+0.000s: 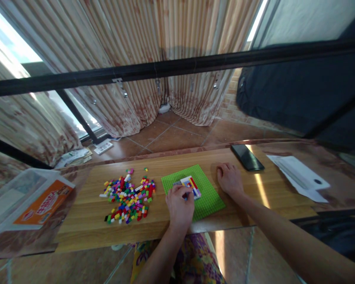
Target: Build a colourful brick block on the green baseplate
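Here the left hand [180, 205] is working over the small brick build [189, 185] on the green baseplate [208, 197] mid-counter [85, 221], fingers pinching something hidden, while the right hand [229, 179] is lying flat, fingers loosely together, beside the plate, loose bricks [127, 197] heaped within left reach.

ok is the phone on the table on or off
Off, or at least dark: the phone lies flat on the wooden table, face up, and its screen is black apart from a glare streak at the top edge.
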Action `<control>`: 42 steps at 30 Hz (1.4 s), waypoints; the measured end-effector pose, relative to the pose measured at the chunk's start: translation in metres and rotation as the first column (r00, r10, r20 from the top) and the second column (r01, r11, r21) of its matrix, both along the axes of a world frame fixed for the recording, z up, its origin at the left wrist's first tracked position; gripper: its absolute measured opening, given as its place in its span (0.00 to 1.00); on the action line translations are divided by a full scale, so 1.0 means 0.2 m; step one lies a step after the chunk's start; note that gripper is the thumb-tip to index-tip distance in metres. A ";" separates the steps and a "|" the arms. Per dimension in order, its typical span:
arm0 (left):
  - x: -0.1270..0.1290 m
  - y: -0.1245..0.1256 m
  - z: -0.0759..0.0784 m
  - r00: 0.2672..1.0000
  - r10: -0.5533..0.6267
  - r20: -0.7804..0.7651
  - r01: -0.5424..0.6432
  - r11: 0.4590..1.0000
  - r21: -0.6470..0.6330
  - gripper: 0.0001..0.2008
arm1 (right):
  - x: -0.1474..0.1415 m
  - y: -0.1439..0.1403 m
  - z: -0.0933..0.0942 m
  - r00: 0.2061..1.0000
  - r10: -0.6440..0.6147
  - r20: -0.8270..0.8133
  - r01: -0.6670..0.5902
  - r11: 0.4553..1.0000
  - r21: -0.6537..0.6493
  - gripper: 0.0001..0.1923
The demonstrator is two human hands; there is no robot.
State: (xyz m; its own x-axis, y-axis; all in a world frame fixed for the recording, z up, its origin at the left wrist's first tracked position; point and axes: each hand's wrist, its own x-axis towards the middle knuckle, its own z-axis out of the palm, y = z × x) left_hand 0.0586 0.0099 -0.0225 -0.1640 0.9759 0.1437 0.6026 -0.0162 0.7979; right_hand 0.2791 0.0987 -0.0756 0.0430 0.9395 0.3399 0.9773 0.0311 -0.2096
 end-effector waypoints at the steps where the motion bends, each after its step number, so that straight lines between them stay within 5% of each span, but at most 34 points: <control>1: 0.00 0.00 0.00 1.000 -0.004 -0.004 0.004 1.000 0.001 0.08 | 0.00 0.00 0.00 1.000 0.004 -0.001 -0.004 1.000 0.004 0.15; 42: 0.03 0.02 -0.03 0.997 0.069 0.032 -0.068 0.998 -0.014 0.09 | 0.00 0.00 0.00 0.999 -0.020 0.026 0.019 1.000 0.018 0.15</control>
